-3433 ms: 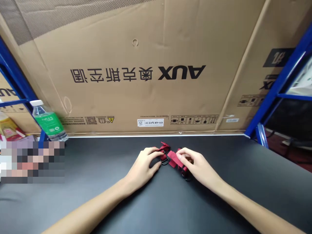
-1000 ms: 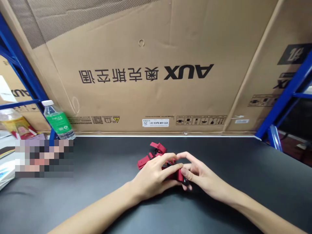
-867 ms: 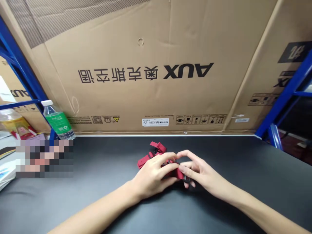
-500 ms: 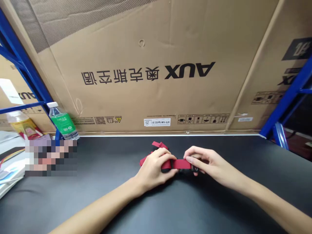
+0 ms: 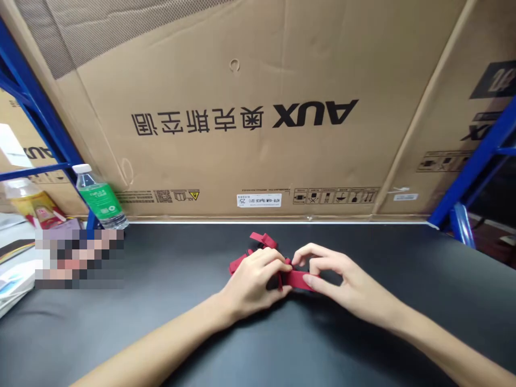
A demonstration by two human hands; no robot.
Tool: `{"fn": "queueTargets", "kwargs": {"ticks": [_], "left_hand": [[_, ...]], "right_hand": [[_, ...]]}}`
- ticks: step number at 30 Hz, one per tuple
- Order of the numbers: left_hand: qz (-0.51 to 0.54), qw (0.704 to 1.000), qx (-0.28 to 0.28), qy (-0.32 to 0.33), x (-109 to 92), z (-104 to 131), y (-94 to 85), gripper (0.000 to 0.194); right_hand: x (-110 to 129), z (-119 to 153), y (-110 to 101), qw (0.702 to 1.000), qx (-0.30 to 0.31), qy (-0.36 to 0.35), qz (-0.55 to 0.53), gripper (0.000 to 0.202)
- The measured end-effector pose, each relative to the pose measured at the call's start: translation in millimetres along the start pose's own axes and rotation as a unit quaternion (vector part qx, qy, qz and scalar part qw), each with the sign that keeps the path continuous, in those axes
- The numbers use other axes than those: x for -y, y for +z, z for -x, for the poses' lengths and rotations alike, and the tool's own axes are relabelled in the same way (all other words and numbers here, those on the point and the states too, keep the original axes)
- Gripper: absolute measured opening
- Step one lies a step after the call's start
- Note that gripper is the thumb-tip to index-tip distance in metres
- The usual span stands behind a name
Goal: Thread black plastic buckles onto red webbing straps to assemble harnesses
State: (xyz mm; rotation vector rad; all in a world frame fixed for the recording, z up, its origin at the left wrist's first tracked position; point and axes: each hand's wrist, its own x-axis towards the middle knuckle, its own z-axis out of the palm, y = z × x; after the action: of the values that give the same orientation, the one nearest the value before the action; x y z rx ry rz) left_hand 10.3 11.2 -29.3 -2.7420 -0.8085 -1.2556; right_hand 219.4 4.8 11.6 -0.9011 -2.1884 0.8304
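A red webbing strap (image 5: 297, 279) with black parts lies bunched over the black tabletop. My left hand (image 5: 258, 277) is closed around its middle, with thumb and fingertips gripping the folded band. To the right, my right hand (image 5: 336, 274) pinches the strap's right end between thumb and fingers. Loose red folds stick out behind and to the left of my left hand. My fingers hide much of the bundle, and the black buckle cannot be made out now.
A large cardboard box (image 5: 242, 161) stands along the table's back edge. At the left are a green-labelled water bottle (image 5: 100, 199) and a yellow-red bottle (image 5: 36, 204). Blue metal posts (image 5: 475, 172) flank both sides. A pixelated patch covers something at left.
My right hand has shifted slightly left, closer to my left hand. The stretch of strap between them has shortened and folded, and the black buckle has gone out of sight.
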Motion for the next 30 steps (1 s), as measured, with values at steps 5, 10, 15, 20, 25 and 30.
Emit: {"fn": "queueTargets", "kwargs": {"ticks": [5,10,15,20,25,30], "left_hand": [[-0.012,1.0,0.02,0.012,3.5,2.6,-0.2,0.014],[-0.017,0.999,0.005,0.032,-0.8,1.5,1.7,0.013],[-0.004,0.999,0.038,-0.031,-2.3,1.1,2.7,0.012],[0.011,0.994,0.038,-0.099,1.2,1.5,-1.6,0.015],[-0.021,0.989,0.059,-0.136,0.8,1.8,-1.2,0.028],[0.003,0.991,0.067,-0.12,-1.1,3.1,1.0,0.02]], "right_hand": [[-3.0,2.1,-1.8,1.0,0.021,-0.004,0.014,0.038],[-6.8,2.9,12.7,0.999,0.014,-0.027,0.024,0.034],[-4.4,0.7,2.4,0.999,0.022,-0.027,-0.02,0.041],[-8.8,0.5,-12.0,0.998,-0.002,-0.019,-0.063,0.05],[-14.2,-2.3,-4.9,0.999,-0.031,0.034,-0.011,0.055],[-24.8,-1.3,10.6,0.996,0.001,-0.004,0.086,0.052]]}}
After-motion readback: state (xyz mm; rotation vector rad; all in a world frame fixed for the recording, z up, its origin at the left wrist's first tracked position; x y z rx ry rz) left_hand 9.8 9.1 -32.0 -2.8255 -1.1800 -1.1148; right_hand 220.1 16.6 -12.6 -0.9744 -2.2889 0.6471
